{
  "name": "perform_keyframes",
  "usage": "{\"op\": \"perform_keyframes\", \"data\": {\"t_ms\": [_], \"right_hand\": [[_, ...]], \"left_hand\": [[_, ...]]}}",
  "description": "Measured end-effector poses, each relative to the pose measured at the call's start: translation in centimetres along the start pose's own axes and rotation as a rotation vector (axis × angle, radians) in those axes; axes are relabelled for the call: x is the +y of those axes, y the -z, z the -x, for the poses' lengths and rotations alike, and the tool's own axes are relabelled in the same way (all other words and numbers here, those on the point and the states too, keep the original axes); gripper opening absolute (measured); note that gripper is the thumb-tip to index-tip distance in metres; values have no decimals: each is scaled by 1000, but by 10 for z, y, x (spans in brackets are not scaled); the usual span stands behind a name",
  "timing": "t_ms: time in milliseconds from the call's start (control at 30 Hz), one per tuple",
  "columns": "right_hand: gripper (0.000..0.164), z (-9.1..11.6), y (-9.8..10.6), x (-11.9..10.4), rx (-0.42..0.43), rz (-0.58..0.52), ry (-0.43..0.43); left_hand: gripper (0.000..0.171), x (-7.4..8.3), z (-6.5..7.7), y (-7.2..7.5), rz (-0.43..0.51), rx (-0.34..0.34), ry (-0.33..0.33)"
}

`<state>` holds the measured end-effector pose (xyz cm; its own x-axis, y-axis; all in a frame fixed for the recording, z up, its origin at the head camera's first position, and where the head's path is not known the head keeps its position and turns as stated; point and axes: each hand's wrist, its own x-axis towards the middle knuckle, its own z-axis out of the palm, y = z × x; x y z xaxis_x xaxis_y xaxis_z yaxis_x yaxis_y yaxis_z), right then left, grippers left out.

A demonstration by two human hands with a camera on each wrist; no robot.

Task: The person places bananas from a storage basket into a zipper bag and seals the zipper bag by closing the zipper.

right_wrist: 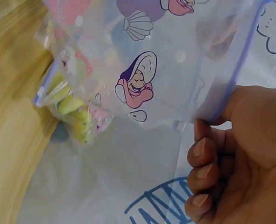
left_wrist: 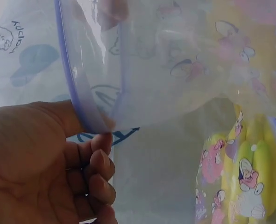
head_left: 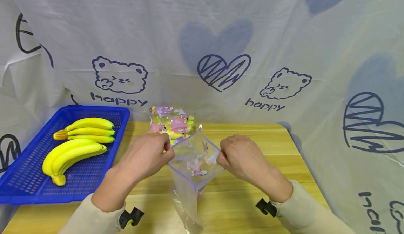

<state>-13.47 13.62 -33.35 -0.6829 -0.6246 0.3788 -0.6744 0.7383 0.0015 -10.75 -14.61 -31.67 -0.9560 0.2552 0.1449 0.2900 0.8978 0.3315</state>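
A clear zip bag (head_left: 184, 178) with a purple rim and pink and purple cartoon prints hangs between my two hands, its mouth spread into a diamond. My left hand (head_left: 146, 153) pinches the left edge of the rim between thumb and fingers. On the opposite edge, my right hand (head_left: 241, 156) pinches the rim the same way; its curled fingers (right_wrist: 203, 172) show in the right wrist view. No contents can be seen in the held bag. Behind it on the table lies a second printed bag (head_left: 172, 121) with yellow bananas inside.
To the left stands a blue plastic basket (head_left: 118, 135) holding two bunches of bananas (head_left: 74, 155). Under everything is a wooden table (head_left: 268, 199). A white cloth (head_left: 170, 34) with hearts and bear drawings hangs behind and at the sides.
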Motion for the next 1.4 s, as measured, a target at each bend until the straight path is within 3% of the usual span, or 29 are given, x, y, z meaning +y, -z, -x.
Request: {"op": "perform_keyframes", "data": {"t_ms": [200, 467, 633, 833, 1000, 1133, 1267, 1400], "right_hand": [[29, -7, 10, -10, -77, -102, -110], [32, -22, 30, -20, -112, -136, -183], [32, -31, 24, -26, -171, -133, -215], [33, -40, 17, -35, -165, -156, -224], [32, -45, 11, -39, -167, -165, -240], [32, -46, 8, -42, -166, -180, -251], [31, -45, 9, -43, -159, -201, -258], [29, -42, 12, -42, -167, -225, -278]], "left_hand": [[15, 6, 1, 3, 54, -7, -2], [18, 12, 0, 14, 140, -9, 40], [20, 11, -2, 13, 150, -25, 49], [21, 0, 1, 13, 161, -48, 91], [14, -21, 5, 16, 141, -34, 118], [12, -48, 11, 19, 84, 8, 119], [17, -85, 20, 23, -5, 30, 139], [41, -131, 32, 27, -85, 25, 200]]}}
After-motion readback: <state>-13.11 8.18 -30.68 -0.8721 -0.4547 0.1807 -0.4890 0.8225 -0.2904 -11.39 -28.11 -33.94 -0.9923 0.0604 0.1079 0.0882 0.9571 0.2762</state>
